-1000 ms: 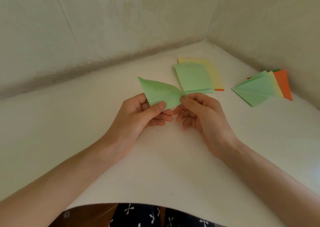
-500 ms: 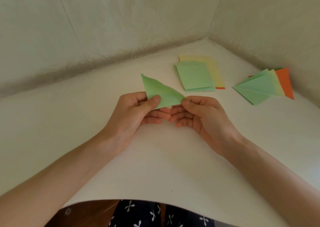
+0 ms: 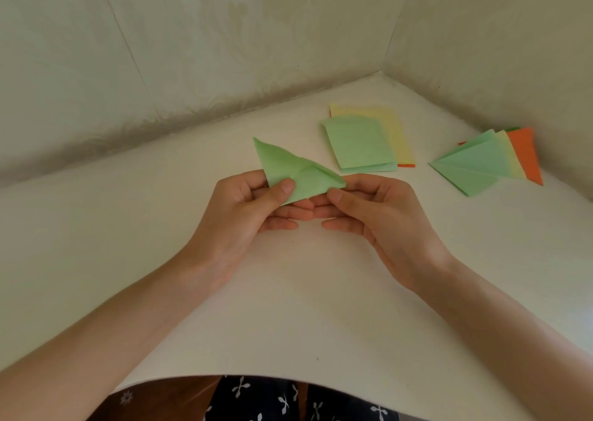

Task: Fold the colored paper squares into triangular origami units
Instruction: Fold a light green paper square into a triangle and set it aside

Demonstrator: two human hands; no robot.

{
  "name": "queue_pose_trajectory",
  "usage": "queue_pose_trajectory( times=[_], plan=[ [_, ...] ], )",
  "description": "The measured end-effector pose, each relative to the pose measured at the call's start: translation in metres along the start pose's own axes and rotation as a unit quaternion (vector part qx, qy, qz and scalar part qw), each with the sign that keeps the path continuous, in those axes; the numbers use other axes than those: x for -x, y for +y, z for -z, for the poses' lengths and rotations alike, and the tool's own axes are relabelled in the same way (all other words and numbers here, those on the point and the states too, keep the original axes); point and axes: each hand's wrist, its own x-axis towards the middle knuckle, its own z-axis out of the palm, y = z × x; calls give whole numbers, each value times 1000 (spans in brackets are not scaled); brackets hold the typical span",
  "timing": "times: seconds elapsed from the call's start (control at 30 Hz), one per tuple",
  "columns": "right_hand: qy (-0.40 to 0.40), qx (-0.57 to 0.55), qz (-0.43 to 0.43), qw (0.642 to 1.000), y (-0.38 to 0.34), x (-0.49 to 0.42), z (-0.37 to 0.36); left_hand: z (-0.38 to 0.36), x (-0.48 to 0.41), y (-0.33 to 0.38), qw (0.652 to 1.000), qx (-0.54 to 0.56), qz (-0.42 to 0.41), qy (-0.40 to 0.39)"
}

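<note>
While our left grip (image 3: 250, 205) pinches the half-folded green paper (image 3: 285, 170) under its thumb and our right grip (image 3: 372, 208) pinches the opposite tip, just above the bench (image 3: 96, 244), we should align edges exactly, then crease firmly along the fold.

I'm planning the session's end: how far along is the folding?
Done: several folded triangles lie fanned at the right, green, yellow and orange. In hand: the left hand and right hand pinch a green piece, creased to a point but seemingly unfinished. Left: the stack behind it, green on yellow on orange, lies flat.
</note>
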Motion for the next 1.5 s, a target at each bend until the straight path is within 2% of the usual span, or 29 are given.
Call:
queue_pose_trajectory(
  times=[0.2, 0.37, 0.6, 0.7, 0.77, 0.93, 1.1, 1.27, 1.5],
  plan=[
    [73, -2, 27, 997, -1, 1, -1, -4, 1, 0, 999, -35, -26, 3],
    [71, -26, 44, 996, -1, 2, 1, -3, 0, -1, 998, -42, -35, 8],
    [39, -37, 114, 992, 0, 4, -1, 2, -1, 0, 998, -6, -63, -5],
    [2, -95, 88, 992, -5, 5, 1, 2, -2, 1, 997, -27, -76, -3],
    [-2, -93, 50, 994, -7, 4, 0, 2, -3, 1, 997, -35, -69, -7],
    [41, -16, 35, 998, -5, 4, -1, 1, -3, 0, 998, -45, -35, -10],
    [90, -17, 39, 995, -4, 2, 0, 1, -3, 3, 999, 38, 22, -32],
    [86, 13, 40, 995, -3, 3, -3, -2, -2, 0, 999, -39, -1, 12],
    [80, 7, 28, 996, -1, 1, -5, 1, -3, -1, 999, -37, -23, 17]
  ],
)
